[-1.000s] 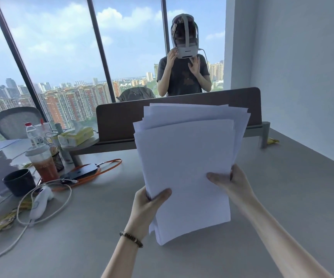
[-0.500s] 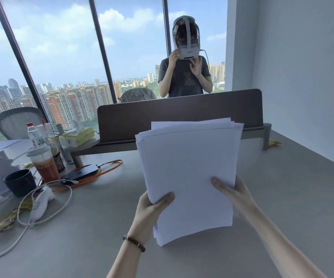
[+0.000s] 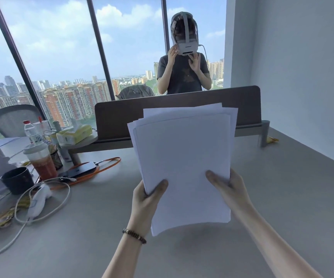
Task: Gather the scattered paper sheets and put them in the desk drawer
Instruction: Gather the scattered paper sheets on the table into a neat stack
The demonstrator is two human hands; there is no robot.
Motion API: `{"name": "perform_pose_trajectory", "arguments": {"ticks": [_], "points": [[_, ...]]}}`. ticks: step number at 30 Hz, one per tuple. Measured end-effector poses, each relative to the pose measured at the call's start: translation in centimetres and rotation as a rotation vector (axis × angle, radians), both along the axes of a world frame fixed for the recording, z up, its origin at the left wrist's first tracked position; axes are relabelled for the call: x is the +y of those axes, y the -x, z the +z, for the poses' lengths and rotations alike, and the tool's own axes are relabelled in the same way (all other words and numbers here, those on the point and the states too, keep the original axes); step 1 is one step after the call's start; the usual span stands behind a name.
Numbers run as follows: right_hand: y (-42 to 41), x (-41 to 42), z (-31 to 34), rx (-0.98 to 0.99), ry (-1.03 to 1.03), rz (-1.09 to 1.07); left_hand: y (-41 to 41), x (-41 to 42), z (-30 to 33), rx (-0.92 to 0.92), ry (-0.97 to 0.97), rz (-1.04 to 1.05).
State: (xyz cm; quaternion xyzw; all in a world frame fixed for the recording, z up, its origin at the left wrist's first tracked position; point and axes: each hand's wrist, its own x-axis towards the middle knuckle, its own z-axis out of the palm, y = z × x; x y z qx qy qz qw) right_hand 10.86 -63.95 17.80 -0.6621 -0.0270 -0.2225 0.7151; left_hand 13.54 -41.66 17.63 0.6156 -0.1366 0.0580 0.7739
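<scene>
Paper sheets (image 3: 184, 157), white and blank, stand nearly upright in front of you as one loose stack, held up off the grey counter (image 3: 282, 197). Your left hand (image 3: 146, 203) grips the stack's lower left edge, thumb across the front. Your right hand (image 3: 229, 187) grips the lower right edge the same way. The top edges are uneven, with a few sheets poking up and out to the right, so the stack is not yet squared. No loose sheets show on the counter, so the gathering looks done. The drawer is not in view, and putting the stack inside it is what remains. Cups, a bottle, cables and a tissue box (image 3: 74, 134) crowd the counter's left side. Another person stands beyond the divider.
</scene>
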Motion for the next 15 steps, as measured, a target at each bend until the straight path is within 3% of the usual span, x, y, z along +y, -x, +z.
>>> {"name": "perform_pose_trajectory", "arguments": {"ticks": [10,15], "points": [[-0.1,-0.2,3.0,-0.099,-0.023,0.070,-0.3,0.7,1.4,0.054,0.064,-0.118],[-0.5,0.4,2.7,-0.092,-0.033,0.035,0.2,0.4,0.7,0.071,0.011,-0.048]]}}
